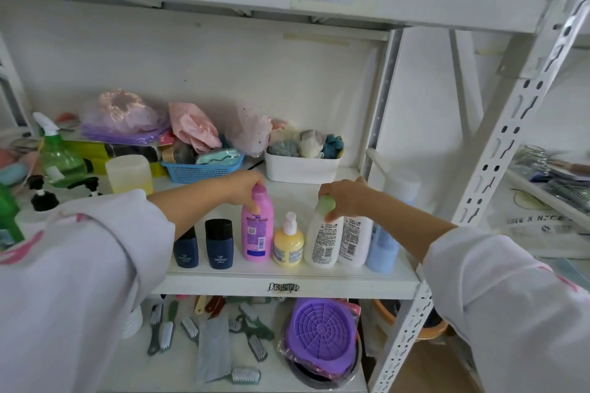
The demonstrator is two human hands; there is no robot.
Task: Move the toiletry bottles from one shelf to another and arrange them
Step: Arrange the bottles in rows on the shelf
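Sleeved arms reach to the shelf [287, 277] row: left hand [244, 186] closed on the pink bottle [257, 226] cap, right hand [343, 196] closed on the white bottle [322, 239] cap, both standing, so arranging seems nearly finished.

Along the white metal shelf [287, 277] stand two navy bottles with black caps [219, 244], a pink plastic bottle [257, 226] with a purple label and blue band, a yellow pump bottle [288, 244] with a white pump, a white bottle with a pale green cap [322, 239] – its label dense black print – and a pale blue bottle [381, 249], blurred. Both sleeves [79, 265] are white, seemingly pink-marked.
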